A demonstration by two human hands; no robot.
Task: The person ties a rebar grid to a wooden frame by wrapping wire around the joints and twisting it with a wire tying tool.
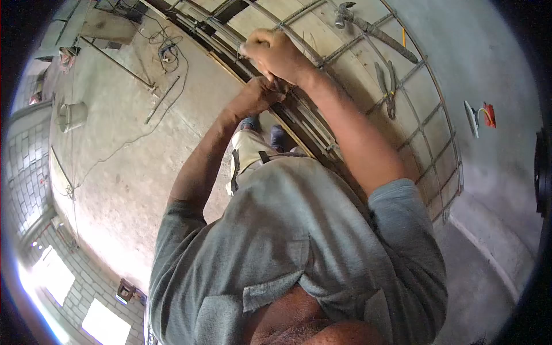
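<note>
My left hand is closed at the bundle of steel bars in front of my body; what its fingers grip is hidden. Just above it, my right hand is curled into a fist over the same bars, and I cannot make out what, if anything, is in it. To the right, a grid of tied rebar lies over wooden boards. Pincers with dark handles rest on that grid. Farther up lies a hammer with a worn, thick handle.
A tangled cable trails over the concrete floor at left, near a long metal rod. A bucket stands at far left. On the right is a red-handled trowel-like tool. My shoe is beside the bars.
</note>
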